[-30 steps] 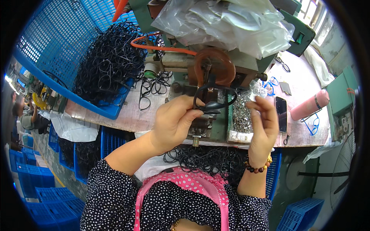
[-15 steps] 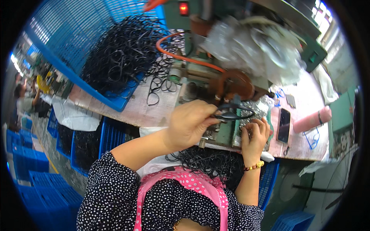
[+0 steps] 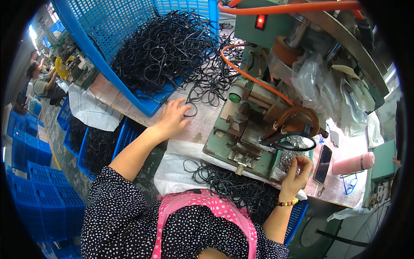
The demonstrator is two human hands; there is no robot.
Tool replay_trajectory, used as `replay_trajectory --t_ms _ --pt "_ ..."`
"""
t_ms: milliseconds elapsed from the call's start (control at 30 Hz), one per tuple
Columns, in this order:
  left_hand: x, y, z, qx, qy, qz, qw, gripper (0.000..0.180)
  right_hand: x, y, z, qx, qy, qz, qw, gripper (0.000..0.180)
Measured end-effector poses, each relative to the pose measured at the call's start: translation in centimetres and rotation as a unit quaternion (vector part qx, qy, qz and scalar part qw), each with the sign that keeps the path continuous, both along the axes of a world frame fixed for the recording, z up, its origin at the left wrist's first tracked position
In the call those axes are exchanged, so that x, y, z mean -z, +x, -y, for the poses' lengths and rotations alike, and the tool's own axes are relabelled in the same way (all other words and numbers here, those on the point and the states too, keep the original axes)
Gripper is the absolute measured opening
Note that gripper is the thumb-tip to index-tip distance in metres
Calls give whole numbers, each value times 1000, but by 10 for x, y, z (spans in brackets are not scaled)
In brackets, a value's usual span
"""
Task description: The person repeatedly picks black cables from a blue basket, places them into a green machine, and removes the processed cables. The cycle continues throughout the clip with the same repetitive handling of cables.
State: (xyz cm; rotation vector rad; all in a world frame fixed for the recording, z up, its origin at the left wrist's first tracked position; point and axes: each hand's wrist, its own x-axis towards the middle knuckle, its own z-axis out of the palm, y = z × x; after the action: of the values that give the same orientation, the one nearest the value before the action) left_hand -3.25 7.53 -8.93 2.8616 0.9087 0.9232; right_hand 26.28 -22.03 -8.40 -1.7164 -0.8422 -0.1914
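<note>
My left hand (image 3: 172, 117) reaches over the tabletop with its fingers spread, holding nothing. Close by its fingertips lies a loose black eyeglass frame (image 3: 192, 113), at the foot of a big heap of similar frames (image 3: 161, 52) in a blue crate (image 3: 129, 102). My right hand (image 3: 298, 172) pinches thumb and forefinger together above shiny small metal parts (image 3: 285, 160) in a green tray; whatever is between the fingers is too small to make out. Another black eyeglass frame (image 3: 297, 150) sits at the green bench machine (image 3: 248, 138), touched by neither hand.
More black frames (image 3: 233, 185) lie below the table edge, close to my apron. Right of the machine are a phone (image 3: 323, 164), a pink bottle (image 3: 353, 163) and blue glasses (image 3: 350, 185). Plastic bags (image 3: 319, 82) hang from the machine. Far left, a person (image 3: 41, 84) sits working.
My left hand has let go of the black eyeglass frame, which now sits at the machine, and moved left toward the heap. My right hand's fingers have closed into a pinch.
</note>
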Motion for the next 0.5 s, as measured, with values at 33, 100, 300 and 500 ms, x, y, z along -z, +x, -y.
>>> replay_trajectory --t_ms 33,100,300,500 --pt "5 -7 -4 9 4 -19 1000 20 1 1 1 -3 -3 -8 1000 7" --pt "7 -15 -7 25 17 -53 998 20 1 2 4 -18 -8 -24 1000 8" --pt "-37 -3 -14 65 -456 199 865 13 1 -3 3 -61 24 -100 993 10" --pt "-47 9 -18 40 -523 234 819 12 -2 -9 5 -104 80 -169 977 9"
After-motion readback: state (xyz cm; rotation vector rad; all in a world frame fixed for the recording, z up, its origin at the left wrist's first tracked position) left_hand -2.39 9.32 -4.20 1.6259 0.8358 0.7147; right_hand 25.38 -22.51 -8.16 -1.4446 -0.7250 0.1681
